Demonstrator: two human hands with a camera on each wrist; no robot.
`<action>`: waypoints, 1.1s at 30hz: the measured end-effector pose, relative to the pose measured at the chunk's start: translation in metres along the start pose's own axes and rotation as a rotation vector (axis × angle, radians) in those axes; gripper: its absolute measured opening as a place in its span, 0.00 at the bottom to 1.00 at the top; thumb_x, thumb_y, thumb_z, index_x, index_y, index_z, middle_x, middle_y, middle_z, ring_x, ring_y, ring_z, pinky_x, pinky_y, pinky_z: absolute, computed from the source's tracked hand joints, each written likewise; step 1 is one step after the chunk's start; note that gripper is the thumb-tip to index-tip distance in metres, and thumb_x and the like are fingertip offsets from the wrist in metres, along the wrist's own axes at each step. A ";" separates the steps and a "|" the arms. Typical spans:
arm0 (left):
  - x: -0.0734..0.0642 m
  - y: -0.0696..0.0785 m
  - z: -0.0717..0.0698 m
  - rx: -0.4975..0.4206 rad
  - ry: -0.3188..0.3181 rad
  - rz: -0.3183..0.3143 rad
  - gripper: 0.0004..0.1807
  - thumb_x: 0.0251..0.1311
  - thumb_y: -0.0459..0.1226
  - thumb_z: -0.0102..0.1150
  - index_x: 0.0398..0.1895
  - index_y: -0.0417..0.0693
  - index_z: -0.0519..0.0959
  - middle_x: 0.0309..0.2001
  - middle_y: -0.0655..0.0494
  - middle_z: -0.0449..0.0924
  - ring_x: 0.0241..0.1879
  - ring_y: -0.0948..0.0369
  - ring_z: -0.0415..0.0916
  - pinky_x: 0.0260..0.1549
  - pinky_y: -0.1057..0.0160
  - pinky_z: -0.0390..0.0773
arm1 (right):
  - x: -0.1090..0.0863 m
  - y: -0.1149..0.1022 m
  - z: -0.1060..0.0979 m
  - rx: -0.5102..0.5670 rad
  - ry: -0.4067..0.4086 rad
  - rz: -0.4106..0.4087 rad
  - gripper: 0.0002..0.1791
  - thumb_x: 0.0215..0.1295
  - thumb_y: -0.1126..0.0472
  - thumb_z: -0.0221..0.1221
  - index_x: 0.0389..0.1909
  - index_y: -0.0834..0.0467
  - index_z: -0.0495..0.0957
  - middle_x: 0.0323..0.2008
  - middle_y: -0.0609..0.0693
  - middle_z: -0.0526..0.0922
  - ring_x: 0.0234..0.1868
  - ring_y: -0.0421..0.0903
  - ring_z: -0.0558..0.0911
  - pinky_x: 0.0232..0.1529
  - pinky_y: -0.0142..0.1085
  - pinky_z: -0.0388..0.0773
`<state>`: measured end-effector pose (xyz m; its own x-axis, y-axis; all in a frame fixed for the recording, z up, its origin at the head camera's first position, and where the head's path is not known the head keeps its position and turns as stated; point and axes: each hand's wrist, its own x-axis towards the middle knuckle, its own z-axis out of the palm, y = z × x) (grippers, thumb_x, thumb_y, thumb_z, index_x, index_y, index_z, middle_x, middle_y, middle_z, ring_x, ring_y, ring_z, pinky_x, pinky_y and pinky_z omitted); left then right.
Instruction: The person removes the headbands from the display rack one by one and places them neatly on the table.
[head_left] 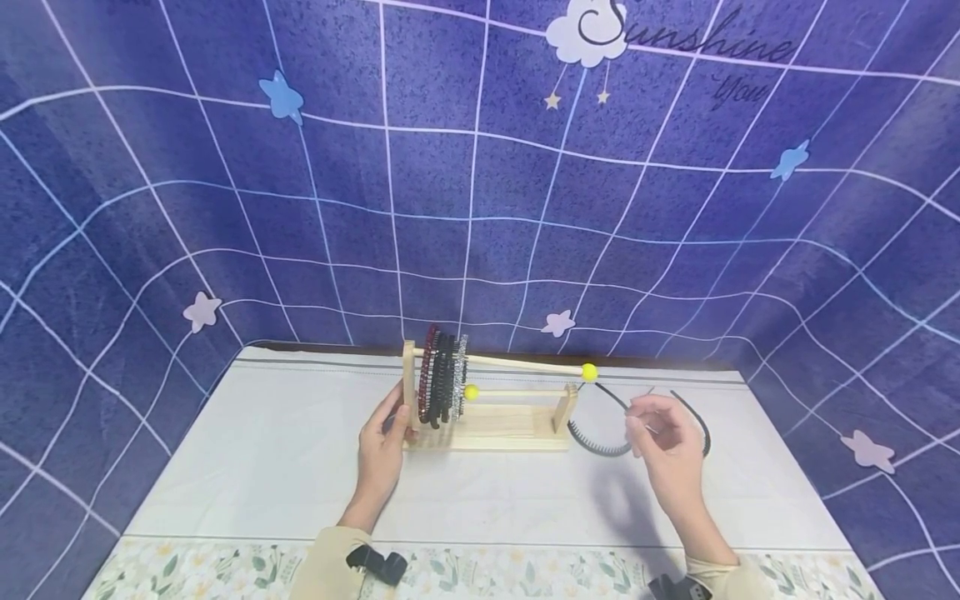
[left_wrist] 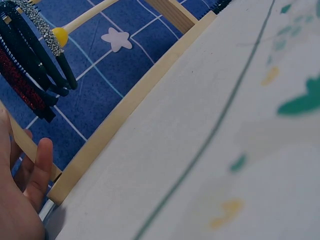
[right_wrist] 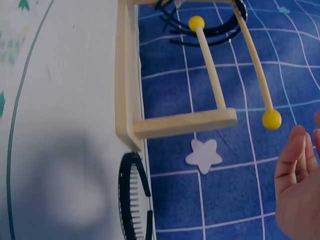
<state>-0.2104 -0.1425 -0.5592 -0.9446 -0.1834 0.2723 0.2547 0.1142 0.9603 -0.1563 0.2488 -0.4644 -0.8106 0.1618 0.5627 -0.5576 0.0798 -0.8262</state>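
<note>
- One wooden stand [head_left: 491,444] sits at the lower centre of the head frame, on the white cloth [head_left: 262,471].
- Your left hand [head_left: 380,450] grips the stand's left post, thumb showing in front.
- Your right hand [head_left: 671,446], lower right, is empty, its fingers loosely bent.
- Red, black and silver headbands [head_left: 442,383] hang around the upper rod, near your left hand.
- Yellow balls [head_left: 589,372] cap both rods.
- A black toothed headband [head_left: 600,451] lies between the stand and your right hand, partly hidden by that hand.
</note>
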 end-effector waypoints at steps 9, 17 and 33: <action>-0.001 0.001 0.000 0.019 0.020 -0.009 0.26 0.88 0.42 0.55 0.83 0.52 0.72 0.80 0.50 0.73 0.54 0.70 0.82 0.43 0.71 0.90 | -0.001 -0.007 0.023 -0.048 -0.003 0.059 0.12 0.70 0.83 0.62 0.52 0.76 0.79 0.40 0.46 0.88 0.31 0.40 0.85 0.23 0.27 0.80; 0.000 -0.001 0.001 -0.005 0.029 0.021 0.26 0.88 0.39 0.54 0.83 0.47 0.72 0.79 0.44 0.73 0.51 0.70 0.82 0.41 0.70 0.90 | -0.002 -0.007 0.042 0.053 -0.024 0.062 0.11 0.70 0.84 0.61 0.51 0.78 0.76 0.40 0.45 0.87 0.30 0.38 0.82 0.23 0.24 0.77; 0.000 0.001 0.000 -0.005 0.007 0.009 0.26 0.88 0.40 0.53 0.83 0.50 0.71 0.81 0.48 0.73 0.55 0.72 0.81 0.44 0.69 0.91 | -0.004 -0.013 0.077 0.212 -0.027 0.087 0.11 0.70 0.85 0.59 0.50 0.77 0.77 0.36 0.44 0.84 0.25 0.36 0.78 0.17 0.24 0.69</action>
<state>-0.2098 -0.1425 -0.5588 -0.9409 -0.1891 0.2809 0.2638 0.1109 0.9582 -0.1594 0.1709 -0.4536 -0.8602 0.1323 0.4926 -0.5083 -0.1424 -0.8493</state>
